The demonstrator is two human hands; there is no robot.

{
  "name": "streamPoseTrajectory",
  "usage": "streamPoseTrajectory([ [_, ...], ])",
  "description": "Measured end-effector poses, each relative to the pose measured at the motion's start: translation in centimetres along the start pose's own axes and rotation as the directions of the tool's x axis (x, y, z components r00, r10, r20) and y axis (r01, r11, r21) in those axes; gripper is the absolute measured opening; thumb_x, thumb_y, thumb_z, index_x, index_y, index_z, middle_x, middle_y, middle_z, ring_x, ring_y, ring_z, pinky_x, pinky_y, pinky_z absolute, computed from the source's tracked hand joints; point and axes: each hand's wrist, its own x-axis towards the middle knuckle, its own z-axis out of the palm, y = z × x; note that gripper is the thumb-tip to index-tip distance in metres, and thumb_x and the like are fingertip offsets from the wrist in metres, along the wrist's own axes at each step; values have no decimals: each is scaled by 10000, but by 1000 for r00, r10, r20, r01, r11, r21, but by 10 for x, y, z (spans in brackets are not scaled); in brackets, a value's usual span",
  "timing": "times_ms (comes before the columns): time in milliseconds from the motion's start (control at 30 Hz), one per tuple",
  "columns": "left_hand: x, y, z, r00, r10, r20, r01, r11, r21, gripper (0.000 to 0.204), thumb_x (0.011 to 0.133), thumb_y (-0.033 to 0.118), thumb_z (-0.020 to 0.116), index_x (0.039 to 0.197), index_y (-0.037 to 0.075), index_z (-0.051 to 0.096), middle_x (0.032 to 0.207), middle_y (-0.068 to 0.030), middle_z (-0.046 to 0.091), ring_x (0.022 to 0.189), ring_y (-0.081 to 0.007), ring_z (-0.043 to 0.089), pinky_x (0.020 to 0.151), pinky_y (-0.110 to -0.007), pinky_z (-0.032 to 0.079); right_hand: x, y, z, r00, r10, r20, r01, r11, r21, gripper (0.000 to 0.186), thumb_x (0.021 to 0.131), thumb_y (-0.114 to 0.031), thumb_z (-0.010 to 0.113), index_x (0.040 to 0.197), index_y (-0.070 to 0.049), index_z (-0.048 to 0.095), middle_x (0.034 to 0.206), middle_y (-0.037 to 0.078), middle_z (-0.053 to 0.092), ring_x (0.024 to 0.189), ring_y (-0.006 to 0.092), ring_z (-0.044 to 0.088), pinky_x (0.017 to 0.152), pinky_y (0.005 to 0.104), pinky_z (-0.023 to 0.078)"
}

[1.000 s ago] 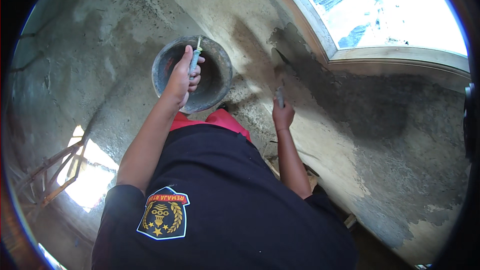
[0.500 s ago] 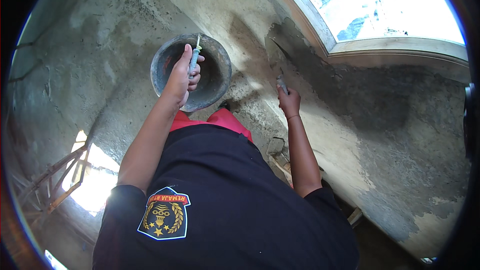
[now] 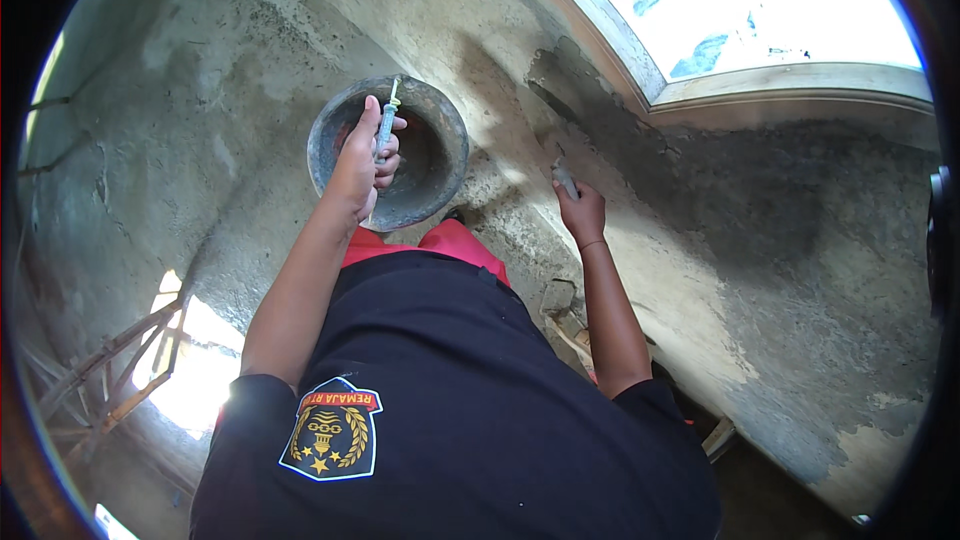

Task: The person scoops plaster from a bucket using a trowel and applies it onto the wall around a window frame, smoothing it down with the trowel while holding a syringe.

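My left hand point(image 3: 362, 162) grips the pale handle point(image 3: 386, 125) of a round grey mortar bucket point(image 3: 432, 115) and holds it up in front of me. My right hand point(image 3: 582, 212) is closed on the handle of a trowel point(image 3: 556, 155), whose blade presses against the wall. Dark wet plaster point(image 3: 640, 140) covers the wall around the blade, just under the window sill. The bucket's inside is dark and partly hidden by my left hand.
A bright window opening point(image 3: 740, 10) with a pale frame sits above the wet patch. The rough grey wall point(image 3: 800, 340) runs down to the right. Wooden scaffold poles point(image 3: 110, 370) lie at lower left beside a sunlit patch. A plank point(image 3: 570, 325) shows below my right arm.
My right hand has moved the trowel up along the wall toward the window sill. The left hand with the bucket has stayed almost still.
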Motion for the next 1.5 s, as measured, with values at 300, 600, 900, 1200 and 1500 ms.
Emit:
streamPoseTrajectory([
  [300, 3, 0, 8, 1000, 24, -16, -25, 998, -49, 686, 926, 696, 417, 1102, 39, 507, 654, 70, 343, 468, -19, 223, 426, -195, 139, -21, -21, -4, 992, 62, -113, -70, 995, -72, 342, 817, -431, 664, 998, -147, 720, 866, 164, 703, 855, 376, 671, 745, 458, 528],
  [600, -3, 16, 12, 997, 76, 3, -76, 996, -49, 731, 938, 702, 358, 1134, 8, 478, 664, 53, 331, 461, -21, 226, 405, -187, 163, -14, -16, 18, 974, -22, -227, -4, 994, -113, 313, 816, -370, 679, 973, -100, 688, 881, 185, 692, 830, 394, 659, 718, 464, 521],
  [900, -5, 44, 12, 996, 17, 83, -15, 1000, -21, 830, 896, 767, 344, 1147, -13, 476, 698, 40, 355, 491, -30, 236, 416, -188, 158, -73, -68, -33, 910, -392, -134, 400, 916, 35, 351, 769, -273, 658, 1083, -126, 714, 873, 135, 695, 796, 342, 668, 718, 413, 535],
  [1200, -18, 69, 28, 990, -15, 144, 3, 996, 85, 870, 893, 776, 334, 1150, -42, 479, 708, 33, 369, 499, -35, 248, 420, -194, 158, -25, -212, -8, 507, -755, 416, 848, 350, -398, 106, 738, -120, 645, 819, -130, 712, 871, 68, 629, 819, 253, 663, 684, 361, 529],
  [1500, -30, 74, 24, 984, -21, 178, -11, 984, 179, 887, 896, 774, 326, 1171, -54, 487, 701, 34, 372, 490, -30, 242, 416, -193, 157, -35, -243, 32, 427, -768, 478, 863, 186, -470, 119, 804, -157, 627, 800, -126, 741, 909, 65, 669, 836, 223, 687, 684, 333, 529],
])
